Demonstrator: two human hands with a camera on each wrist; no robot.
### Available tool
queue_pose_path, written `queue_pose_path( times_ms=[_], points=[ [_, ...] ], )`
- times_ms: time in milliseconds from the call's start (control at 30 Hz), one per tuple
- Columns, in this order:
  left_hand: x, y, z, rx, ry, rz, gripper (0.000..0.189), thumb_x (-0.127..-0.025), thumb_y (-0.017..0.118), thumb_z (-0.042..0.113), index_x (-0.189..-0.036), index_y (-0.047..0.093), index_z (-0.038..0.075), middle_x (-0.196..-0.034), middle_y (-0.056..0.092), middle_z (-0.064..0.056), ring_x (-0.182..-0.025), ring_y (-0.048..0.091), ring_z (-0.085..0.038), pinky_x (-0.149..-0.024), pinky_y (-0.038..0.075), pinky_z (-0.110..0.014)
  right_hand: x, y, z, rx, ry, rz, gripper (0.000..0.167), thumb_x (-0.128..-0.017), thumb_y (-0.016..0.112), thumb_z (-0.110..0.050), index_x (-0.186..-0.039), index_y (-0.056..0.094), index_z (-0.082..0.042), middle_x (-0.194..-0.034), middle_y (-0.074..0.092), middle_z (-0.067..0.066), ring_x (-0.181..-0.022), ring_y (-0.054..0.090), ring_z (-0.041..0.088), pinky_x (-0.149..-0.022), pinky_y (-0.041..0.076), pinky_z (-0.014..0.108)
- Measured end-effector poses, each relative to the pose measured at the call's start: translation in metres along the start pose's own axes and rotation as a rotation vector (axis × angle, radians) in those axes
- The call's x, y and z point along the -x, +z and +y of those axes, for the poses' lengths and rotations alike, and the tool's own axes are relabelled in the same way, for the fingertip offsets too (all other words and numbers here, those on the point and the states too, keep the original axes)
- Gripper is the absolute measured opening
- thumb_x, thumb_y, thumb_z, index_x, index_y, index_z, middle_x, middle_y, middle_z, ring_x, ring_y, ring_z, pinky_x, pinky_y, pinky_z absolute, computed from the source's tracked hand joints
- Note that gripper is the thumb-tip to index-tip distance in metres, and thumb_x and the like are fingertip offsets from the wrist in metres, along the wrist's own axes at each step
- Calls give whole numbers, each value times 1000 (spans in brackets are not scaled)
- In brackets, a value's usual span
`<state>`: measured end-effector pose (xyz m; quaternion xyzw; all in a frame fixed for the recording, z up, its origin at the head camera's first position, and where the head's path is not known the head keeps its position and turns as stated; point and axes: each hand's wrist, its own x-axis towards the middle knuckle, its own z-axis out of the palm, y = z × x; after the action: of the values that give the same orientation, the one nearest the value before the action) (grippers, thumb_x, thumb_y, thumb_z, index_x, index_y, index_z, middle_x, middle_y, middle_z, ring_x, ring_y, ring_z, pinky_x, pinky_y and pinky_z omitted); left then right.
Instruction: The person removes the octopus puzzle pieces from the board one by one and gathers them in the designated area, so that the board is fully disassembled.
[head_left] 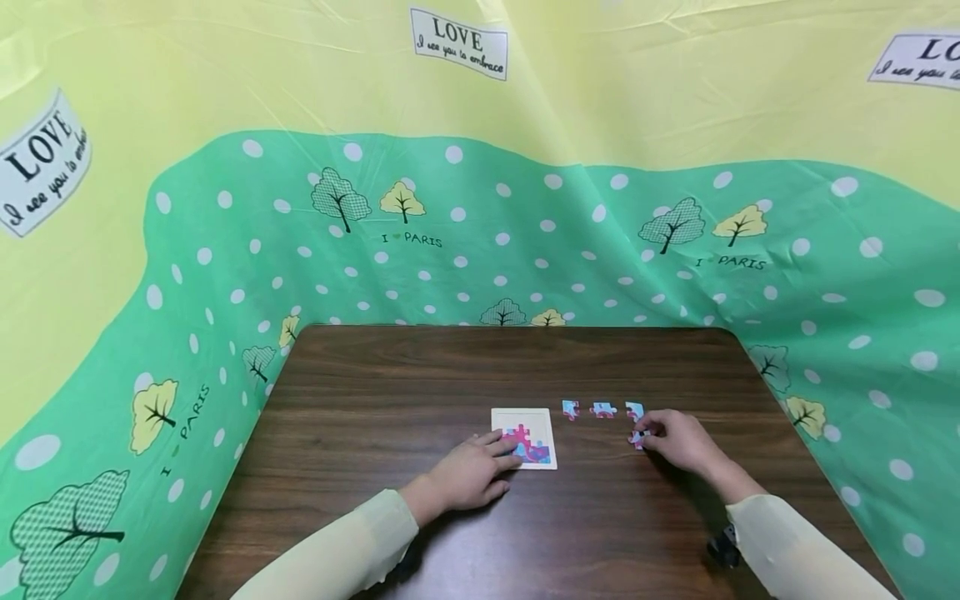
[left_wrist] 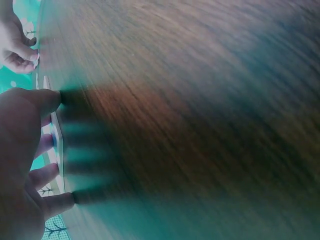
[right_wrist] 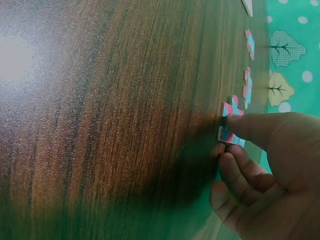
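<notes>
A white square puzzle frame (head_left: 551, 433) lies on the table, its lower part filled with pink and blue jigsaw pieces. The left hand (head_left: 468, 471) rests with spread, straight fingers on the frame's left side; in the left wrist view its fingertips reach the frame's edge (left_wrist: 61, 145). Farther right, the right hand (head_left: 682, 442) pinches a pink and blue jigsaw piece (right_wrist: 227, 127) between thumb and fingers, tilted up from the tabletop. Just above that hand lies a loose piece (head_left: 634, 410). Two more loose pieces, one cornerlike (head_left: 570, 408) and one wider (head_left: 602, 410), lie in the same row.
The dark wood-grain table (head_left: 375, 375) has rounded far corners. A green and yellow printed cloth (head_left: 465, 233) hangs round its back and sides. A small black object (head_left: 723, 547) sits by the right sleeve (head_left: 795, 542).
</notes>
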<state>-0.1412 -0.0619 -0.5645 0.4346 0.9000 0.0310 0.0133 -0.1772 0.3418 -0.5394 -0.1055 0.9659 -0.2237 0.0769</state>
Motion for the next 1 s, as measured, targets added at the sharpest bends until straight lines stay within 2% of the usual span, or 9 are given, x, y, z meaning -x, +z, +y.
queue_pose_path(
  times_ms=[333,700,1000],
  points=[
    [0,3,-2,20,-2,12,49,-101,59,42,-148,58,25,-158,49,-1,-147,43,-33,-111,46,-55,1,0,-3,20,4,10,11,-91,74,-11,-102,79,-12,-94,71,4,-85,64,21,-71,54,45],
    [0,5,-3,27,1,25,49,-101,60,42,-147,58,25,-158,49,-1,-147,44,-33,-110,46,-55,1,3,-5,12,55,22,11,-91,74,-12,-101,79,-11,-90,70,1,-81,62,17,-68,51,39],
    [1,4,-3,29,11,26,49,-102,59,42,-147,58,25,-158,49,-2,-146,45,-33,-111,46,-54,3,2,-4,16,59,26,8,-91,74,-13,-98,77,-10,-93,71,5,-86,65,22,-73,54,45]
  ],
)
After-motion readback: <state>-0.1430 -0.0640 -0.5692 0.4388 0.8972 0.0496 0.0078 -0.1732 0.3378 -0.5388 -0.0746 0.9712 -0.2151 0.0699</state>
